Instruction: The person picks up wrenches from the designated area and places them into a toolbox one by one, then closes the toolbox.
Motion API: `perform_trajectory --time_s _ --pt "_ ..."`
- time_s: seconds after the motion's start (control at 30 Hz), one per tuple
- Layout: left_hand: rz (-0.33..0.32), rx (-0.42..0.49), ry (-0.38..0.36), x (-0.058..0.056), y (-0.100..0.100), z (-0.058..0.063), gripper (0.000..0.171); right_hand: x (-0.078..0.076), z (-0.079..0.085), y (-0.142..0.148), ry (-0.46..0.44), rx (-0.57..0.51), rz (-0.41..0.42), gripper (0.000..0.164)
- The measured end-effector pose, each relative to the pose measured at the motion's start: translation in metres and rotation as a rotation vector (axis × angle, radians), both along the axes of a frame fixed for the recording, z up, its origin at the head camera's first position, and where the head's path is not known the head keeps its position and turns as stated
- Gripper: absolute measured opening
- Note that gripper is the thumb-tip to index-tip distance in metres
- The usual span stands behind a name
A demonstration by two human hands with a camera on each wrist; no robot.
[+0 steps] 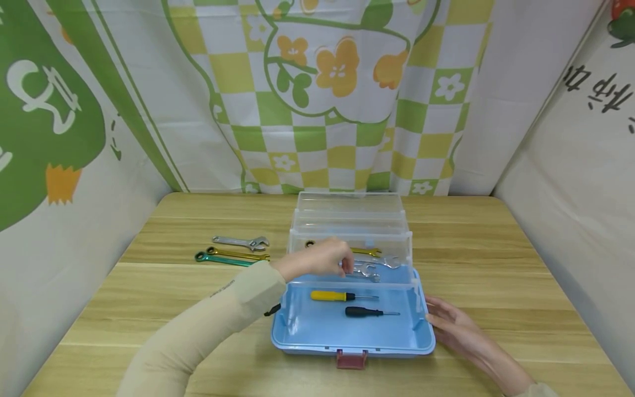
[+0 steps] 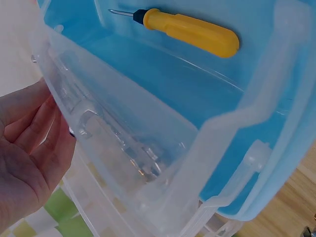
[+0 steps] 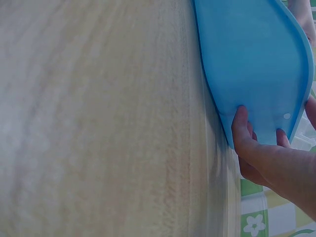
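My left hand [image 1: 327,258] hovers over the clear plastic tray [image 1: 342,286] of a blue toolbox [image 1: 322,334]. Its fingers hang loosely bent at the tray's edge, and nothing shows in their grasp. Inside the tray lie a gold wrench [image 1: 368,252] and silver wrenches [image 1: 389,262], partly hidden by the hand. On the toolbox floor rest a yellow-handled screwdriver [image 1: 329,296] and a black-handled screwdriver [image 1: 364,312]. At the toolbox's right side, my right hand [image 1: 453,325] touches the outer wall and rim with its fingertips; they look extended in the right wrist view [image 3: 242,123].
Left of the toolbox, an adjustable wrench [image 1: 240,242], a gold ratchet wrench [image 1: 238,254] and a green wrench [image 1: 225,259] lie on the wooden table [image 1: 124,309], partly covered by the left sleeve [image 1: 213,320]. A dark red latch [image 1: 351,360] hangs at the toolbox's front.
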State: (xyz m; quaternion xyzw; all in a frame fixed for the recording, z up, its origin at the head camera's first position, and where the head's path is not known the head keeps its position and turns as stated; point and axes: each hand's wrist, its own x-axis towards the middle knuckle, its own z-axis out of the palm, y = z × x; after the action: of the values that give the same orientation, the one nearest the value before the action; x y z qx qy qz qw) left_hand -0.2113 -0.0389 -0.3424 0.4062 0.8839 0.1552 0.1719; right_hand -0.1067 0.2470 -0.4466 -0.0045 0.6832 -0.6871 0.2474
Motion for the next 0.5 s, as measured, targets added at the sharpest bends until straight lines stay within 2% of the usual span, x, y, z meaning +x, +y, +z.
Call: perform_trajectory --time_s 0.5 --pt "0.0 -0.02 -0.006 0.0008 0.0066 -0.007 0.012 0.001 -0.0004 -0.0001 0.021 0.001 -0.001 0.066"
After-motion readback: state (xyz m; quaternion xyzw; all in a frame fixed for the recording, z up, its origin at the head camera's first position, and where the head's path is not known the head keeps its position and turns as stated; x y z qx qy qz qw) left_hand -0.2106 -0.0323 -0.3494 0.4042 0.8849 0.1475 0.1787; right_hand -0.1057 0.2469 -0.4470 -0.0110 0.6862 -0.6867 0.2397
